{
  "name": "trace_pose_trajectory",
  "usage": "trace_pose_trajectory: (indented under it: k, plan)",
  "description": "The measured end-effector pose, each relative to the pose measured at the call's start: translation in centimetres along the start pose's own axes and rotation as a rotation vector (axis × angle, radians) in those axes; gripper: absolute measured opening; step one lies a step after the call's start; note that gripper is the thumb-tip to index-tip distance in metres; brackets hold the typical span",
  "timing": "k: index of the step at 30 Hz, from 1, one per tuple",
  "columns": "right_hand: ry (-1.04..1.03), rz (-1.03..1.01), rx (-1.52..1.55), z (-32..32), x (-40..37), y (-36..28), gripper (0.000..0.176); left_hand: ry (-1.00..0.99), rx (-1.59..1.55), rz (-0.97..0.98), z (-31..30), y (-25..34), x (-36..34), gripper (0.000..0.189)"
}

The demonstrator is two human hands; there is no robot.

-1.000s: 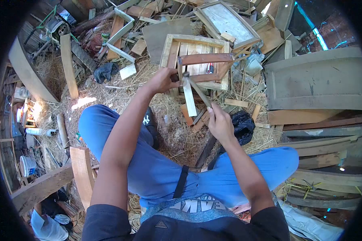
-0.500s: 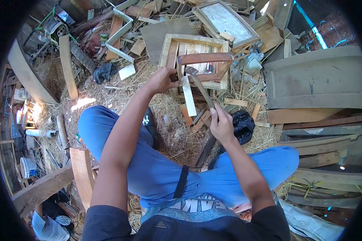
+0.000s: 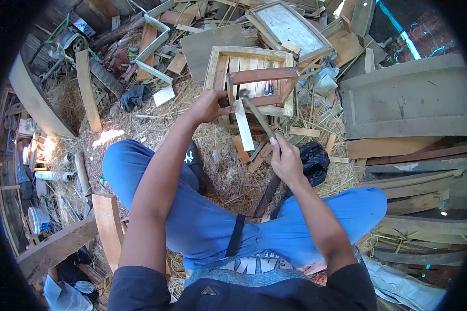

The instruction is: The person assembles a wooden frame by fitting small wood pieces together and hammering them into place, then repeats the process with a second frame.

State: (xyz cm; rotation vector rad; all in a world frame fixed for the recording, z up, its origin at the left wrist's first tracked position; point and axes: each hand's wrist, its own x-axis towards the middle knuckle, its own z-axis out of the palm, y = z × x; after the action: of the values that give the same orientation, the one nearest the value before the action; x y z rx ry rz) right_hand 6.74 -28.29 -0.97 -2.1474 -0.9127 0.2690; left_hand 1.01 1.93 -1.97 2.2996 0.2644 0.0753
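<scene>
Left hand [image 3: 208, 106]: fingers curled tight round the near-left post of the reddish wooden frame [image 3: 264, 75], thumb side toward the frame.
Right hand [image 3: 285, 158]: closed in a fist round the lower end of the hammer [image 3: 258, 118], thumb lying along the shaft.
Hammer: the handle slants from the right hand up and to the far left. The head sits at the frame's near-left corner, just beside the left hand. Whether the head touches the wood cannot be told.
Reddish wooden frame: stands on the straw-covered ground [image 3: 155, 119], far of the person's knees, against the near side of the slatted crate [image 3: 246, 53].
Pale slat [image 3: 243, 127]: runs from the frame's near-left corner down toward the person and is crossed by the hammer handle.
Slatted crate: pale wood, open face up, just behind the frame.
Black bag [image 3: 315, 161]: on the straw just right of the right hand.
Grey panel [image 3: 410, 101]: large and flat, at the right of the scene, well apart from both hands.
Plank [image 3: 88, 88]: long and pale, lying on the straw at the far left, among scattered offcuts.
Person: seated, knees in blue trousers [image 3: 202, 223] spread to the left and right, with both forearms reaching between them.
</scene>
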Motion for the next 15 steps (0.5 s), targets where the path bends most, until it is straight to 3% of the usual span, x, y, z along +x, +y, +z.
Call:
trace_pose_trajectory:
  k: [3,5,6,12,14,15]
  plan:
    - [0.156,-0.125,0.180,-0.1,-0.2,-0.4,0.025,-0.023,-0.059,-0.067,0.1,0.1,-0.2,0.028]
    - [-0.064,0.052,-0.055,-0.5,0.2,-0.5,0.024,-0.001,-0.081,-0.046,0.1,0.5,-0.4,0.029]
    - [-0.057,0.053,-0.055,-0.6,0.2,-0.2,0.024,0.019,-0.102,-0.023,0.1,0.5,-0.3,0.030]
    - [0.166,-0.195,0.143,0.1,-0.3,0.6,0.026,-0.001,-0.043,-0.035,0.3,-0.4,-0.1,0.031]
    - [-0.071,0.061,-0.081,0.3,0.1,1.2,0.027,-0.011,-0.006,-0.018,0.3,-0.6,-0.1,0.030]
    - [-0.061,0.063,-0.079,0.2,0.1,1.3,0.027,-0.020,0.031,0.001,0.0,-0.1,0.1,0.029]
